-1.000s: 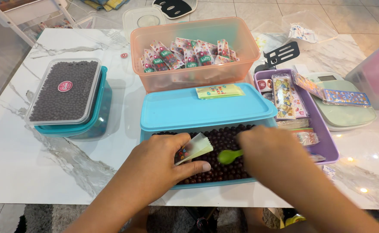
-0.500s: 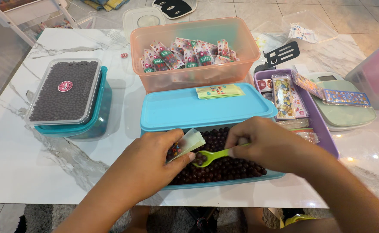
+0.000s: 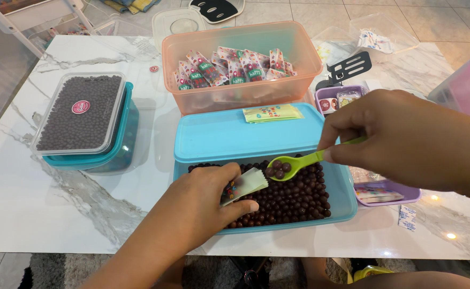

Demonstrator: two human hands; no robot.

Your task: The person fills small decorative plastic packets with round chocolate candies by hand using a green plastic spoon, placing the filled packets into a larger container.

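While left hand (image 3: 200, 206) pinches small packet (image 3: 244, 184) lower centre, right hand (image 3: 401, 136) fingers grip green spoon (image 3: 294, 165) carrying dark balls over blue tub (image 3: 345, 200).

Two hands, one green spoon (image 3: 294, 165), one small pouch (image 3: 244, 184), one orange tub (image 3: 240, 65), two teal tubs, one purple tray (image 3: 406, 187).

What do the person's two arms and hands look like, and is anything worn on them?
Both arms are bare up to the frame edge: no sleeves, gloves or watch can be seen. The left hand shows no ring or bracelet, and its thumbnail is short and plain. The right hand also shows no jewellery on the parts in view. No markings or tattoos are visible on either forearm.
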